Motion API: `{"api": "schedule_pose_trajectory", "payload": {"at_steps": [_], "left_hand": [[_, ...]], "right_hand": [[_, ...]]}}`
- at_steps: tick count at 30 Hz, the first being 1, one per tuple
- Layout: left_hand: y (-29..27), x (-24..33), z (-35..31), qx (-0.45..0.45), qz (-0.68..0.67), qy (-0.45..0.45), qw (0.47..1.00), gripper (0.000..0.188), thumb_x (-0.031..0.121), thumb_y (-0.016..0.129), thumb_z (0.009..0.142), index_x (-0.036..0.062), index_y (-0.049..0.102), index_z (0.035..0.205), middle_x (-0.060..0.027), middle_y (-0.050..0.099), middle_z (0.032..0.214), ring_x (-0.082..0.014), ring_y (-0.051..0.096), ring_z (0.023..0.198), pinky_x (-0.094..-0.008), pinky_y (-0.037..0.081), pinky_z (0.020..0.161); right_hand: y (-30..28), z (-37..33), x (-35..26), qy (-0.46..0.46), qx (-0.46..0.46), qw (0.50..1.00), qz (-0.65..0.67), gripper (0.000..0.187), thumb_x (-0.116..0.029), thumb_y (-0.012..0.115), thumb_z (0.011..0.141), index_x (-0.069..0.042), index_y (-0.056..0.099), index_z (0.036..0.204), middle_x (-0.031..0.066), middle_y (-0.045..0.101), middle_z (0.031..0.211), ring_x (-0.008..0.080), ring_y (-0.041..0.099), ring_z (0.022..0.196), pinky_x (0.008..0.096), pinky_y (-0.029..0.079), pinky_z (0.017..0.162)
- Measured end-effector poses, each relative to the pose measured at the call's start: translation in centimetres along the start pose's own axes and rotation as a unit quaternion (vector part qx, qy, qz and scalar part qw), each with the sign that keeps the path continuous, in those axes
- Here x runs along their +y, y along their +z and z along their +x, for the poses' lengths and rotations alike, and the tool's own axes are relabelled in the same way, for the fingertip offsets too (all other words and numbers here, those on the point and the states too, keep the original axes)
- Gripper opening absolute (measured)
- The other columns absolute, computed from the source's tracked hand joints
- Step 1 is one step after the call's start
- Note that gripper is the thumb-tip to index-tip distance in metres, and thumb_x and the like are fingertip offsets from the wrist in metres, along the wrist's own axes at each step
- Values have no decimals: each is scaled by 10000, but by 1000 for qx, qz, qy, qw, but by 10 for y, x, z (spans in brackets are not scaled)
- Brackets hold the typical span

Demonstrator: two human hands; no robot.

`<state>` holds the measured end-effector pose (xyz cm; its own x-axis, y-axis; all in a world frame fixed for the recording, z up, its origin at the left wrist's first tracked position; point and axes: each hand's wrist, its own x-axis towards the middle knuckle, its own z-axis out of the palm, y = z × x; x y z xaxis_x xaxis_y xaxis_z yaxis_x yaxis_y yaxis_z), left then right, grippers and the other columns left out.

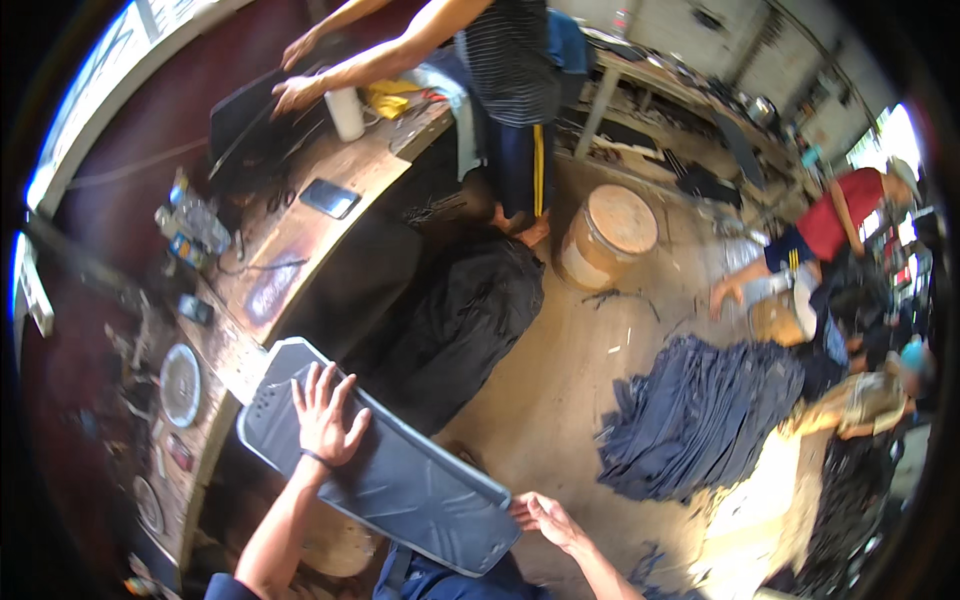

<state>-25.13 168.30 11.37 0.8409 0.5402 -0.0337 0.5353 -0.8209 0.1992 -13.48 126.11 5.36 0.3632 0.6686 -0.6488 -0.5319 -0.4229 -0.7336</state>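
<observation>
A long dark grey panel (415,480) with rounded corners and a pale rim slants across my lap, its far left end resting by the bench edge. Several small holes show near that end, and faint creases mark its surface. My left hand (328,415) lies flat on the panel's upper part, fingers spread, a dark band at the wrist. At the panel's right edge, my right hand (545,518) grips the rim between thumb and fingers; some fingertips are hidden behind it.
A wooden bench (330,240) on the left holds a phone (330,198), bottles (205,220) and a round metal dish (180,385). Dark cloth (470,320) heaps beyond the panel. A drum (610,235) and a pile of dark strips (700,415) stand right. Other people work nearby.
</observation>
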Motion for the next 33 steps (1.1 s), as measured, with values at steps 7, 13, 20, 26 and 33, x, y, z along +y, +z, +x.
{"api": "schedule_pose_trajectory", "payload": {"at_steps": [7, 13, 20, 26, 33], "left_hand": [[-3, 5, 4, 62, -20, 14, 998, 650, 431, 706, 813, 121, 613, 1377, -199, 443, 1547, -430, 291, 1521, -655, 66, 1256], [-9, 11, 6, 45, 56, -37, 997, 702, 466, 695, 825, 100, 593, 1414, -252, 399, 1572, -469, 300, 1513, -680, 97, 1239], [27, 113, -39, 116, -10, -392, 913, 812, 549, 587, 935, 28, 429, 1537, -244, 272, 1669, -440, 224, 1556, -595, 102, 1255], [62, 119, -39, 144, -25, -453, 880, 978, 718, 435, 926, 45, 294, 1620, -233, 198, 1703, -400, 187, 1577, -578, 100, 1263], [76, 112, -54, 168, -32, -462, 870, 1037, 759, 444, 893, 59, 261, 1635, -213, 185, 1709, -381, 185, 1579, -563, 113, 1274]], "right_hand": [[-178, 195, -28, 2, 175, 954, -244, 544, -428, 759, 956, -32, 612, 1300, 124, 738, 1049, 181, 718, 873, 328, 567, 731], [-297, 314, 13, 138, 264, 898, -324, 528, -414, 811, 890, -24, 672, 1219, 161, 770, 1005, 257, 741, 928, 392, 581, 853], [-335, 476, 28, 49, 166, 869, -464, 444, -359, 764, 932, -16, 663, 1198, 159, 745, 1092, 268, 730, 904, 395, 588, 774], [-330, 671, -16, -52, 73, 826, -557, 584, -292, 778, 883, 56, 590, 1314, 290, 602, 1372, 411, 581, 1287, 463, 455, 1100], [-323, 763, -64, -28, 132, 807, -575, 527, -111, 754, 839, -40, 595, 1336, 242, 707, 1143, 413, 665, 1147, 474, 512, 1015]]}}
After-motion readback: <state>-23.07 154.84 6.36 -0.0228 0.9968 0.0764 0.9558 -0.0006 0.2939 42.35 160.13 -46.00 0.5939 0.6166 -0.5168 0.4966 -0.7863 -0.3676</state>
